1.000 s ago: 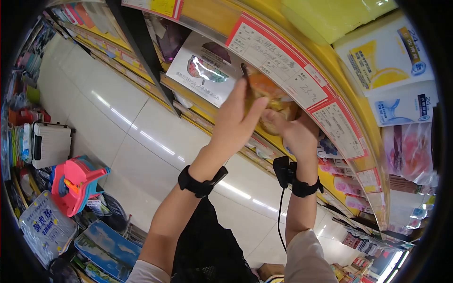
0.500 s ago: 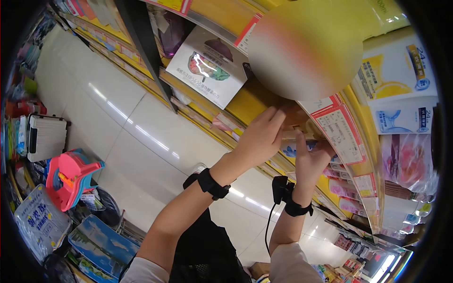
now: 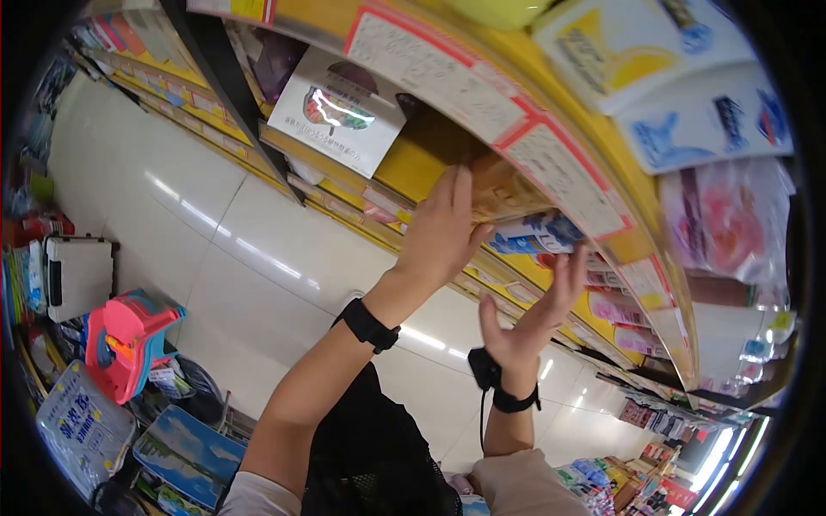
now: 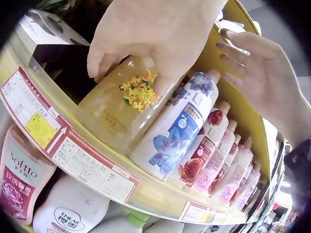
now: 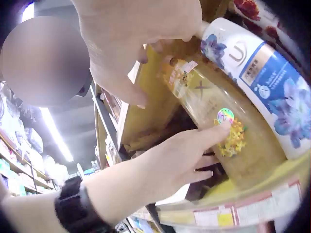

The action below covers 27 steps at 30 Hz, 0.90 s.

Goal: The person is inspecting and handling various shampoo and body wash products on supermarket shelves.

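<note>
A clear bottle of golden liquid with a yellow-flower label point(image 4: 109, 109) stands on the shelf beside a white bottle with blue flowers point(image 4: 170, 141). My left hand point(image 3: 434, 228) grips the golden bottle, thumb along one face and fingers round its side. In the right wrist view the whole golden bottle point(image 5: 248, 150) shows, leaning in that tilted picture. My right hand point(image 3: 529, 322) is off the bottle, its fingers spread in front of the shelf near the blue-flower bottle point(image 3: 538, 232).
A white box with a leaf-shaped picture point(image 3: 340, 112) sits left on the same shelf. Red- and pink-flowered bottles point(image 4: 209, 145) line up to the right. Price tags point(image 3: 559, 176) run along the shelf edge above. Pink plastic stools point(image 3: 129, 335) stand across the aisle.
Both hands were on the golden bottle near the white box. It moved right, to beside the blue-flower bottle. My right hand has let go and drawn back; my left hand stays on it.
</note>
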Available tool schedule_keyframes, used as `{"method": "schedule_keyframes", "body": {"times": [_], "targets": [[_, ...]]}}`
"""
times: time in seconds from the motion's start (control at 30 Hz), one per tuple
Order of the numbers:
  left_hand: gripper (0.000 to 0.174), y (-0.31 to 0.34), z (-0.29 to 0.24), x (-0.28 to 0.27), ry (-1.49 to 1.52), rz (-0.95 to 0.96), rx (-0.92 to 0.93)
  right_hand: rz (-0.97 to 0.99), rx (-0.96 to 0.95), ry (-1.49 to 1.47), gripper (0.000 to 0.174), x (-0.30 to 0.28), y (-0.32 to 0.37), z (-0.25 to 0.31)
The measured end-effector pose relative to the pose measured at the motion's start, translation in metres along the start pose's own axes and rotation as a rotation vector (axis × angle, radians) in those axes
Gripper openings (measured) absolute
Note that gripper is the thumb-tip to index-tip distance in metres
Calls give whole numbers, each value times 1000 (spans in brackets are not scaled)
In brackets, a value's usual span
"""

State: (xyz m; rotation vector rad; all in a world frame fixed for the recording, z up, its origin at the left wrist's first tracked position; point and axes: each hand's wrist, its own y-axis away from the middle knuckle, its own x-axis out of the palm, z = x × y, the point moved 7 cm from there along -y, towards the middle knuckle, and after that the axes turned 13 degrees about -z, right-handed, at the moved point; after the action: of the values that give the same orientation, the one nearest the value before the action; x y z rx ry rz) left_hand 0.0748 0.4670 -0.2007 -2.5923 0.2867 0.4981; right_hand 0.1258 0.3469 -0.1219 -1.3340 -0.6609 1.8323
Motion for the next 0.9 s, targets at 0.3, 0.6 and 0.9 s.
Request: {"method": "schedule_keyframes", "body": {"times": [0.3,0.6,0.9], "targets": [[42,101,-12,-83,20,141,-75,217,373,-150,60,-71,53,-24],[23,160,7,-228,-91,169,-275,282,348,-128,38,-167,52,-6],[20,201,-19,-268,-86,214,-235,156,497,50,29,-315,91,-17]]}}
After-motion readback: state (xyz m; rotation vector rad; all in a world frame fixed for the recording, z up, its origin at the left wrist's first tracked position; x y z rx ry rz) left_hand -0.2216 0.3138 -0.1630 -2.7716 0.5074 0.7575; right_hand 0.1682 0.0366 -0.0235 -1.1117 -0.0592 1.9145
